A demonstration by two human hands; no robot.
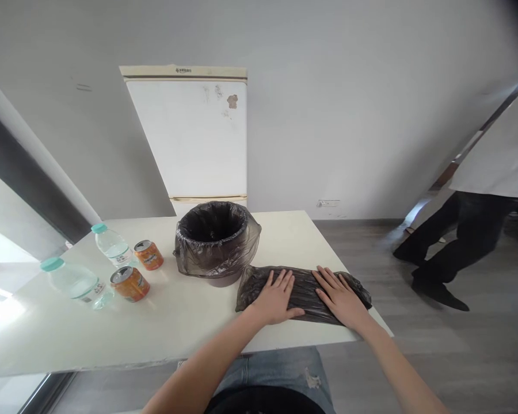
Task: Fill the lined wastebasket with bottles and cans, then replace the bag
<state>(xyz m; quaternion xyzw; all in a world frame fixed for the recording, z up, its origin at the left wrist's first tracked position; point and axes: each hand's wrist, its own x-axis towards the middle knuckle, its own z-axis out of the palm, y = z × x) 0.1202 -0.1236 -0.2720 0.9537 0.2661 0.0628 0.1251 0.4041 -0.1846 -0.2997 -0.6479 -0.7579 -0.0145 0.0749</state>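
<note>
A crumpled black plastic bag lies stretched sideways near the right end of the white table. My left hand presses flat on its left part, fingers spread and thumb pointing right. On its right part rests my right hand, also open with the fingers apart. Just left of the bag stands a small trash bin, lined with another black plastic bag folded over the rim. Its lower wall shows beneath the liner. The inside is dark.
Two orange cans and two clear bottles with teal caps are on the left of the white table. Behind it stands a white refrigerator against the wall. A person in dark trousers is on the floor at right.
</note>
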